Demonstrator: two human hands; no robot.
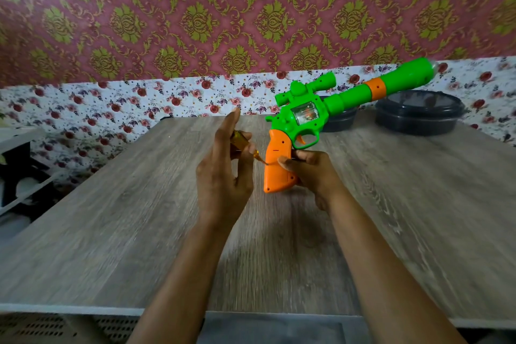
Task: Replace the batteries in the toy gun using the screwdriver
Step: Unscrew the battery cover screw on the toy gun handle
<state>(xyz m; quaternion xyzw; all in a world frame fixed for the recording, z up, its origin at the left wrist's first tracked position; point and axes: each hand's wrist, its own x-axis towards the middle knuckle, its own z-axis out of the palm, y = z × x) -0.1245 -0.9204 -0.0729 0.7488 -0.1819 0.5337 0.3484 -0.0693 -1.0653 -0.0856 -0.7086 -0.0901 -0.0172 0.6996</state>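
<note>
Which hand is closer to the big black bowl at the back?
The right hand. It grips the toy gun by its orange handle, in front and left of the bowl. The left hand, holding the screwdriver, is even farther left.

Both bare forearms reach forward over the bench, close together. The left grip (223, 173) stands upright, fingers stretched upward, with the screwdriver (240, 140) pinched on its far side. The right grip (311, 173) curls round the toy gun (304, 120) handle, thumb laid across its side.
</note>
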